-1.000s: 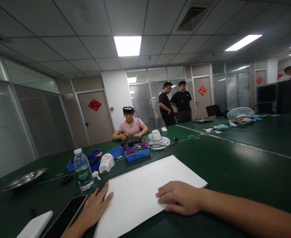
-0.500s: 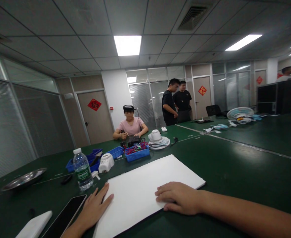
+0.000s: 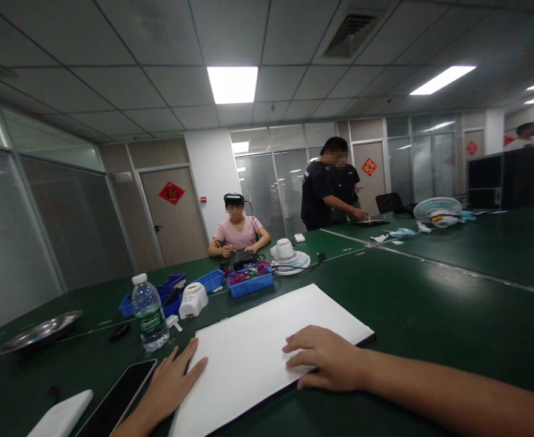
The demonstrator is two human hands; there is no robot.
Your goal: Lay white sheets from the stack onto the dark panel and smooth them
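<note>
A large white sheet (image 3: 249,358), perhaps a paper pad, lies flat on the green table in front of me, with a dark edge showing beneath it. My left hand (image 3: 173,376) rests on its left edge, fingers spread and holding nothing. Over the right part of the sheet is my right hand (image 3: 324,358), its fingers apart and slightly bent, with nothing visible in them. Beside my left wrist lies a black-screened phone (image 3: 116,397), and left of that a white flat block (image 3: 62,414). A water bottle (image 3: 150,312) stands upright just beyond my left hand.
Blue bins (image 3: 250,285) with coloured wires, a white fan part (image 3: 289,258) and a white housing (image 3: 193,299) stand beyond the sheet. A metal tray (image 3: 42,332) lies at left. Across the table a person (image 3: 237,227) in a headset sits; others stand behind (image 3: 319,188).
My right hand has lifted slightly, its fingers more bent and spread. My left hand stays on the sheet. A standing person in black now leans and reaches toward the far table.
</note>
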